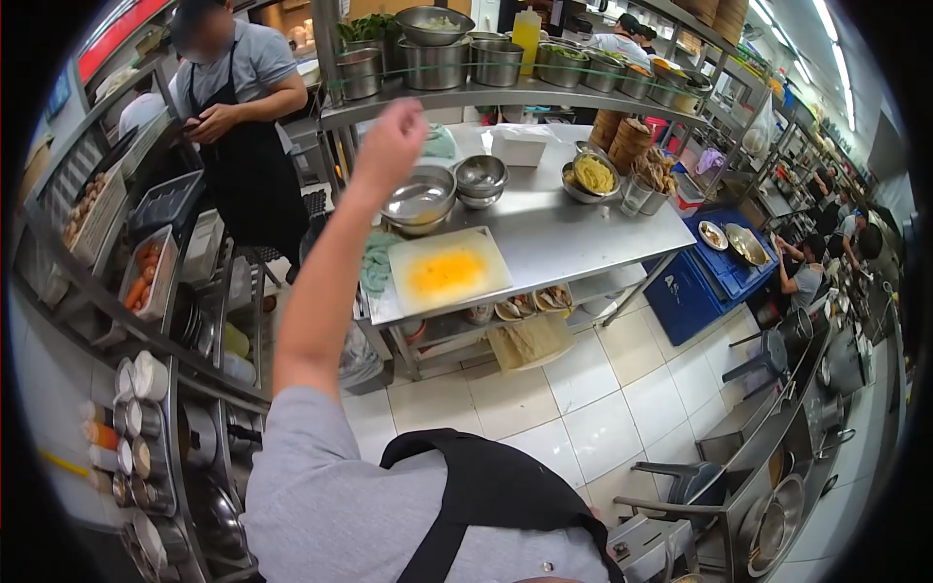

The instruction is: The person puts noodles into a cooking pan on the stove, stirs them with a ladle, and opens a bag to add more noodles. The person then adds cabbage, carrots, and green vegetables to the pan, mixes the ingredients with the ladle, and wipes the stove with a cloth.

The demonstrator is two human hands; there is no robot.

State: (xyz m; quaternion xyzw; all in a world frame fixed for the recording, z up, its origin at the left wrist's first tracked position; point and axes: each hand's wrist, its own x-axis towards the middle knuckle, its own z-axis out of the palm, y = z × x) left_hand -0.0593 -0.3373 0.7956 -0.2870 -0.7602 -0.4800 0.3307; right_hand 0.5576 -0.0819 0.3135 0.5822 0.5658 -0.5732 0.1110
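Note:
My left hand (pixel 394 144) is raised at the end of my outstretched arm, slightly blurred, in front of the upper shelf's edge. Its fingers look curled together; whatever they hold, if anything, is hidden. Behind it stand metal pots (pixel 434 66) with a metal bowl (pixel 435 26) on top. Below the hand, metal mixing bowls (pixel 420 198) rest on the steel table. Nearer to me lies a white cutting board (pixel 491 255) stained orange-yellow in the middle, beside a green cloth (pixel 377 262). My right hand is out of the picture.
A steel table (pixel 583 233) carries a bowl of yellow noodles (pixel 594 175) and bamboo steamers (pixel 630 144). Blue bins (pixel 688 291) stand at its right end. Racks (pixel 185 360) line the left side. A person in a black apron (pixel 238 126) stands at the left.

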